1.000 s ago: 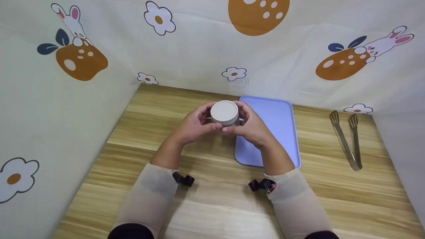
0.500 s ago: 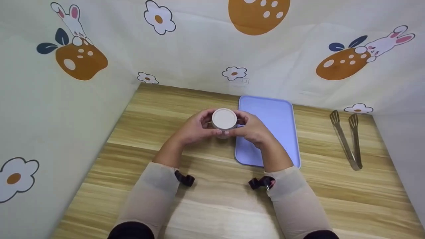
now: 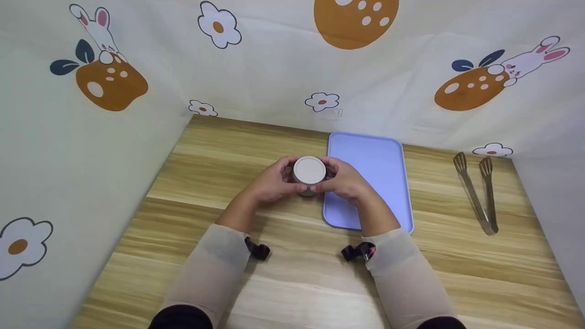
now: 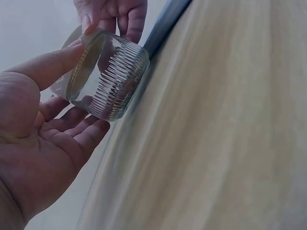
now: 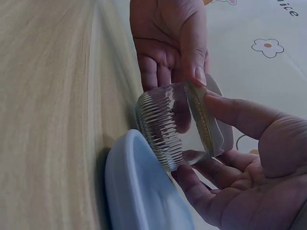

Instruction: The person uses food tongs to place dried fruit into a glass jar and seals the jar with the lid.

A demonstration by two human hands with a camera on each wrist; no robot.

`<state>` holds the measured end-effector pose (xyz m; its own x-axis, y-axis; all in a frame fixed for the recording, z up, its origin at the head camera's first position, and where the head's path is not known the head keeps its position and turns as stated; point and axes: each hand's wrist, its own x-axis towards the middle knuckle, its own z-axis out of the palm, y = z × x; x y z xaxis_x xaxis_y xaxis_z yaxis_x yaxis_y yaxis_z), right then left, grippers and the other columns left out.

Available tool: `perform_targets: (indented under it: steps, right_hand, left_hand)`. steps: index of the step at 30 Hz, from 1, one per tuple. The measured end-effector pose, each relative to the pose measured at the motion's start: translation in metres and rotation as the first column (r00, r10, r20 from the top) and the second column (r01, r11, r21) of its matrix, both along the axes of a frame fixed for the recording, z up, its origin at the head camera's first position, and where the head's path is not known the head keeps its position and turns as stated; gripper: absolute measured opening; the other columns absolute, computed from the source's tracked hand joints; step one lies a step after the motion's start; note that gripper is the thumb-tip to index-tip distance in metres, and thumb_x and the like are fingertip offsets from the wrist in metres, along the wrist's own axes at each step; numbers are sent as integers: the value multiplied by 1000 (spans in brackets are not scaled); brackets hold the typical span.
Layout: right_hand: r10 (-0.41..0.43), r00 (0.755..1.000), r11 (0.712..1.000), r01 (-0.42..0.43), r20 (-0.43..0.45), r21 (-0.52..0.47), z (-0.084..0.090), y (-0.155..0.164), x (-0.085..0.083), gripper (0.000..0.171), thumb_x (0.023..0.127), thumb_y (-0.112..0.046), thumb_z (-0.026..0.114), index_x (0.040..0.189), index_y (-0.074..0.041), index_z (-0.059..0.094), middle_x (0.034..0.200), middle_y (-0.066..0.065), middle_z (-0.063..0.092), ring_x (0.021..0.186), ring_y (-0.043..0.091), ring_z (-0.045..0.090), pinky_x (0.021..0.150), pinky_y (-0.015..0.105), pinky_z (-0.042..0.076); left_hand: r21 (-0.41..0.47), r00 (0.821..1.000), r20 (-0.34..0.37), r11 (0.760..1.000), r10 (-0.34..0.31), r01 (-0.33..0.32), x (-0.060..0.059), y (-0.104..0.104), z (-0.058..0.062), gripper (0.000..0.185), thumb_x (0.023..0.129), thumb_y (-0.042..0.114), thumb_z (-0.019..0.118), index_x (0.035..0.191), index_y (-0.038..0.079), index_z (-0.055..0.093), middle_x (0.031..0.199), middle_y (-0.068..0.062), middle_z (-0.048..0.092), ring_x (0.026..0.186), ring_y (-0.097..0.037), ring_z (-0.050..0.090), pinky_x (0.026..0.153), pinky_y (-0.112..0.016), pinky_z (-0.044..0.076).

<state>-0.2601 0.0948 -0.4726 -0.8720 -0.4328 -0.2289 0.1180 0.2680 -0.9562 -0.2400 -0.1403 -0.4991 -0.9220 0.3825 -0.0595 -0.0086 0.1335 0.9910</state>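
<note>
A small clear glass jar [image 4: 117, 79] with ribbed sides stands roughly upright under a pale cream lid [image 3: 310, 170]. My left hand [image 3: 273, 182] grips it from the left and my right hand [image 3: 346, 181] from the right. Both thumbs meet at the near side, just under the lid's edge, and the fingers curl round the far side. Through the glass in the wrist views no contents show. Its base is close over the wooden table, beside the left edge of a light blue tray [image 5: 139, 182].
The tray lies flat, partly under my right forearm. Metal tongs [image 3: 477, 196] with slotted ends rest spread on the table [image 3: 237, 137] at the right. Walls covered in printed cloth [image 3: 265, 68] close off the back and both sides.
Both hands have lowered the jar and drawn it slightly nearer to me. Its lid, at first tipped a little, now looks more level. Tray and tongs have stayed put.
</note>
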Motion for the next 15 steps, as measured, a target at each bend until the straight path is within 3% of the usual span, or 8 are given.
perform_targets:
  steps: [10, 15]
  right_hand:
    - [-11, 1000, 1000, 11, -3, 21, -2, 0, 0, 88, 78, 0, 92, 156, -6, 52, 156, 13, 60, 150, 27, 52, 127, 42, 42]
    - [8, 1000, 999, -8, -1, 37, 3, 3, 2, 97, 80, -3, 89, 164, -4, 39, 163, 16, 52, 154, 31, 47, 129, 45, 40]
  left_hand:
    - [60, 1000, 23, 998, -5, 3, -2, 2, -9, 81, 89, -2, 83, 158, 1, 41, 162, -18, 50, 156, -30, 44, 129, -41, 40]
    - [29, 1000, 21, 1000, -1, 1, -1, 2, -7, 90, 88, 3, 85, 163, 4, 35, 167, -16, 45, 159, -29, 40, 132, -41, 37]
